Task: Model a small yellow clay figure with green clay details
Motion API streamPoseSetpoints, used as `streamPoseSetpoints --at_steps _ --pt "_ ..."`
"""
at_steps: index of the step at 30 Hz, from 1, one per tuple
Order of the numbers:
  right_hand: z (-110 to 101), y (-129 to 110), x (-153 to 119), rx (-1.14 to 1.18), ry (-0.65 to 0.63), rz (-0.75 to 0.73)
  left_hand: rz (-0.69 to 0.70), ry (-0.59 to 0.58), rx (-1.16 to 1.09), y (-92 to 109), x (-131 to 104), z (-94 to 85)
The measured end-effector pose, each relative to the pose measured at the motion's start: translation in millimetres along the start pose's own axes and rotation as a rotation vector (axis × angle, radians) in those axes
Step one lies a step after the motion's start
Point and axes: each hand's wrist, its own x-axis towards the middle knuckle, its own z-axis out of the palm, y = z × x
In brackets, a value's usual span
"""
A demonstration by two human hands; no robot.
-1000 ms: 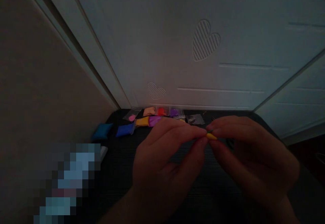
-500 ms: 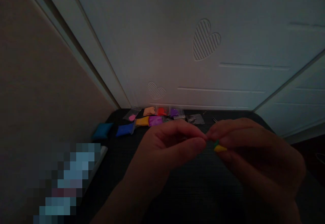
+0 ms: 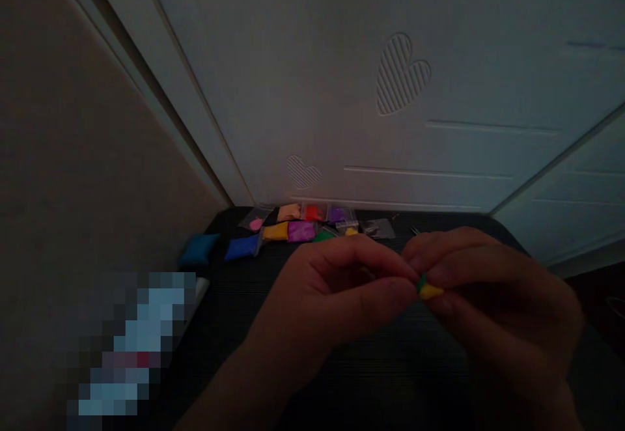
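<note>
A small piece of modelling clay (image 3: 431,291), yellow with a green end, is pinched between the fingertips and thumb of my right hand (image 3: 512,307). Its yellow tip points right. My left hand (image 3: 332,294) is closed in a pinch, thumb against forefinger, and its tips meet the green end. What lies between the left fingertips is mostly hidden. Both hands are raised over the dark table (image 3: 361,385).
Clay packets lie along the back: blue (image 3: 243,247), orange (image 3: 276,232), magenta (image 3: 301,231), peach (image 3: 289,211), red (image 3: 313,212) and purple (image 3: 336,214). A teal packet (image 3: 198,249) sits at the left edge. A white panel wall (image 3: 317,92) rises behind. A blurred-out object (image 3: 141,340) lies left.
My left hand has moved right, bringing its pinched fingertips against the green end of the clay. My right hand keeps hold, with the piece turned slightly and more visible.
</note>
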Motion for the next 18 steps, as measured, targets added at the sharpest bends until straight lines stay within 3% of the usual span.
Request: streamPoseSetpoints --at_steps 11,16,18 --pt "-3.0 -0.3 -0.3 -0.120 -0.001 -0.023 -0.045 -0.027 0.019 4.0 2.9 -4.4" --pt "-2.7 -1.8 0.1 -0.169 -0.073 -0.036 -0.025 -0.036 0.055 3.6 3.6 -5.5" --pt "0.4 -1.7 -1.3 -0.156 -0.036 -0.040 -0.021 -0.037 0.066 3.9 4.0 -5.6"
